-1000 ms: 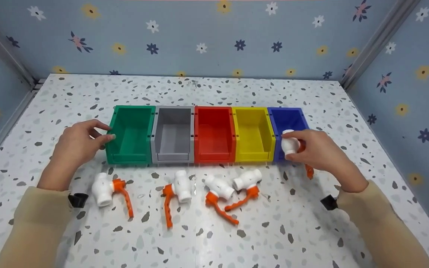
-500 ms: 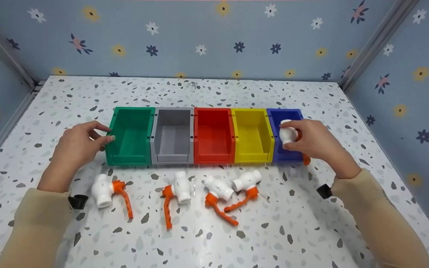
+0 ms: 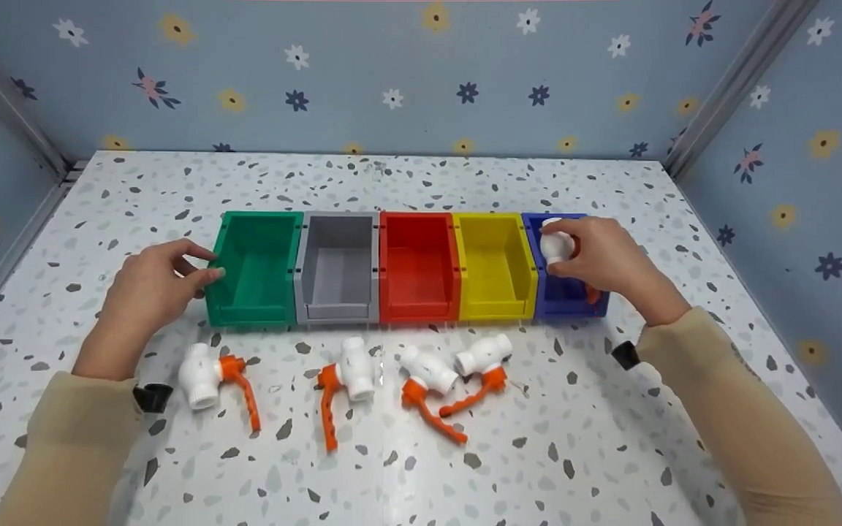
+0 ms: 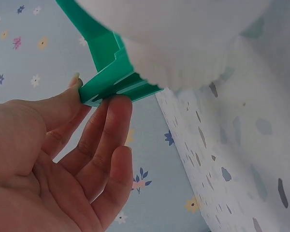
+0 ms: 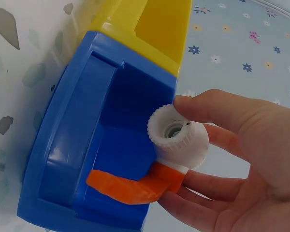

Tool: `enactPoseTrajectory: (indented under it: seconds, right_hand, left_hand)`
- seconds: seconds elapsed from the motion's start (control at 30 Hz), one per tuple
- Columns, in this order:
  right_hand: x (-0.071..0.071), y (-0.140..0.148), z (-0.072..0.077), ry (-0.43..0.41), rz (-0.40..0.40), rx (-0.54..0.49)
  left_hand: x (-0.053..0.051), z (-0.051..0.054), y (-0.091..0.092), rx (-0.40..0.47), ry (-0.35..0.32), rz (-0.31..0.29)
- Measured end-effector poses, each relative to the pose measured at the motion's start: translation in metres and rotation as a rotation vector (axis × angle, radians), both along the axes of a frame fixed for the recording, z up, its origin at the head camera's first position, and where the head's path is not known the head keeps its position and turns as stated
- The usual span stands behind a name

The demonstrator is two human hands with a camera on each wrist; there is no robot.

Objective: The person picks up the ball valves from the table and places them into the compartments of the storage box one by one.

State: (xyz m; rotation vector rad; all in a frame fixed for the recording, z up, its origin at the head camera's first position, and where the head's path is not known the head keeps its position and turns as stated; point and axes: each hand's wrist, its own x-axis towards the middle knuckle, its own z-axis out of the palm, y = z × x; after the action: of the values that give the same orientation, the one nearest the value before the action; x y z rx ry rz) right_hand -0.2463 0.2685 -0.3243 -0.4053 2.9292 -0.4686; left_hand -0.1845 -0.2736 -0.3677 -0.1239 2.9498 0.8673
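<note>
My right hand (image 3: 605, 256) grips a white ball valve (image 5: 183, 142) with an orange lever, holding it over the blue bin (image 5: 79, 128). The valve's lever hangs inside the bin's opening in the right wrist view. At the other end of the row, my left hand (image 3: 156, 288) pinches the side wall of the green bin (image 4: 108, 79) between thumb and fingers. Several more white valves with orange levers lie on the table: a left one (image 3: 200, 376), a middle one (image 3: 357, 369), and two close together, one valve (image 3: 428, 367) beside another valve (image 3: 484, 354).
Between the green and blue bins stand a grey bin (image 3: 340, 310), a red bin (image 3: 419, 310) and a yellow bin (image 3: 498, 310), all side by side. The speckled table (image 3: 362, 482) is bordered by flowered panels (image 3: 392, 66) at the back and sides.
My right hand has carried the valve away from me and slightly left, from the blue bin's front to above its opening. The left hand has stayed on the green bin.
</note>
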Motion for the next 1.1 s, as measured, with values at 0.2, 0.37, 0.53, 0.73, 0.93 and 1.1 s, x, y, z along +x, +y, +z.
enactPoseTrajectory:
  seconds: [0.2,0.37,0.53,0.73,0.93,1.1]
  right_hand:
    - [-0.01,0.0,-0.003,0.0,0.032,0.008]
    - [-0.017,0.001,-0.006,-0.039,0.037,0.042]
    - [-0.024,0.001,-0.008,-0.063,0.038,0.073]
    - [-0.032,0.001,-0.009,-0.11,0.024,0.087]
    - [-0.038,0.001,-0.014,-0.111,0.033,0.112]
    - [-0.043,0.0,-0.019,-0.115,0.055,0.153]
  left_hand:
    - [0.0,0.0,0.0,0.004,0.009,-0.006]
    - [0.0,0.0,0.001,-0.004,0.014,-0.005]
    - [0.0,0.001,0.002,-0.004,0.009,0.001]
    - [0.001,-0.001,0.002,-0.003,0.01,0.005]
    - [0.001,0.0,0.001,-0.004,0.011,0.001]
    - [0.001,-0.001,0.0,-0.006,0.029,-0.017]
